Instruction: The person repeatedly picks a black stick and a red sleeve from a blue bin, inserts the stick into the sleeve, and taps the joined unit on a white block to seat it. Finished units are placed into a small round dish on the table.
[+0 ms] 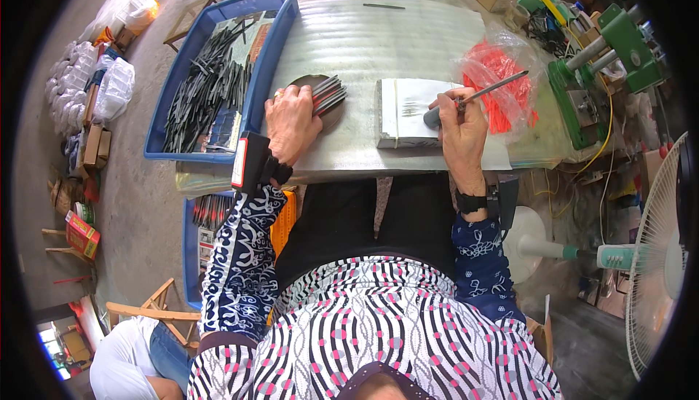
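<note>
Two hands at a worktop [378, 43], one on a bundle of dark rods, the other holding a single rod over a white block

The left hand [291, 119] lies on the grey worktop with its fingers closed on a small bundle of dark rods [329, 94], which fans out to the right over a round dark dish [306, 81]. The right hand [460, 124] grips one thin rod [491, 90] between its fingers, the rod slanting up and to the right, its lower end over a white block [409, 112] marked with grey streaks. Just beyond the rod lies a clear bag of red pieces [499, 72], and a green press [601, 72] stands at the right edge. A blue tray [164, 127] of dark rods sits to the left of the worktop, and a white fan [655, 254] stands lower right
</note>
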The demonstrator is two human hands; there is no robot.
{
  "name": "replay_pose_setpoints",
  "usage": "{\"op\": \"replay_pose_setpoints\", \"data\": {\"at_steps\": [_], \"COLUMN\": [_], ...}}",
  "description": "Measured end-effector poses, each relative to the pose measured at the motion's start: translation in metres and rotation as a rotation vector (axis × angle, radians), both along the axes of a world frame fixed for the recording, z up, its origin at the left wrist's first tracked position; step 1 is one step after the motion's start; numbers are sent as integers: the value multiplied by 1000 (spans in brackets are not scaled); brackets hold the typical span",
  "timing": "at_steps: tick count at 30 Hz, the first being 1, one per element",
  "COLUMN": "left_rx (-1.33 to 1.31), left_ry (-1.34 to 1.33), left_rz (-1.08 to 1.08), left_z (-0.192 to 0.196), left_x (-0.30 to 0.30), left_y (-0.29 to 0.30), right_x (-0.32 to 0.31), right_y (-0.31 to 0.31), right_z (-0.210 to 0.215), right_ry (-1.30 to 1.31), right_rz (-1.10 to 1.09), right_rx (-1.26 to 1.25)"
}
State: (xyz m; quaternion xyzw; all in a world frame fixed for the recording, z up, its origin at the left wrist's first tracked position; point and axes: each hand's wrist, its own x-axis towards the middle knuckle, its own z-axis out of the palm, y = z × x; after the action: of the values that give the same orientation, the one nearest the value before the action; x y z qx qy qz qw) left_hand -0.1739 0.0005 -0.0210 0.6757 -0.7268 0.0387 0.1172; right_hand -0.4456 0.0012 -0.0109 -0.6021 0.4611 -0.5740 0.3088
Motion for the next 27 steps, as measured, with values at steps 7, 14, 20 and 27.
{"op": "replay_pose_setpoints", "data": {"at_steps": [7,14,20,27], "left_rx": [60,75,103,-71], "left_ry": [-48,3,9,141], "left_rz": [-3,-63,-70,-155], "left_z": [-2,-9,-4,19], "left_x": [1,6,5,6], "left_y": [-13,-20,-21,32], "right_x": [-1,-1,-1,-5], "right_y": [-1,-4,-1,-8], "right_z": [-3,-4,-1,-7], "right_ry": [-13,34,-56,73], "right_rz": [7,10,24,-7], "right_rx": [-19,-76,-7,-90]}}
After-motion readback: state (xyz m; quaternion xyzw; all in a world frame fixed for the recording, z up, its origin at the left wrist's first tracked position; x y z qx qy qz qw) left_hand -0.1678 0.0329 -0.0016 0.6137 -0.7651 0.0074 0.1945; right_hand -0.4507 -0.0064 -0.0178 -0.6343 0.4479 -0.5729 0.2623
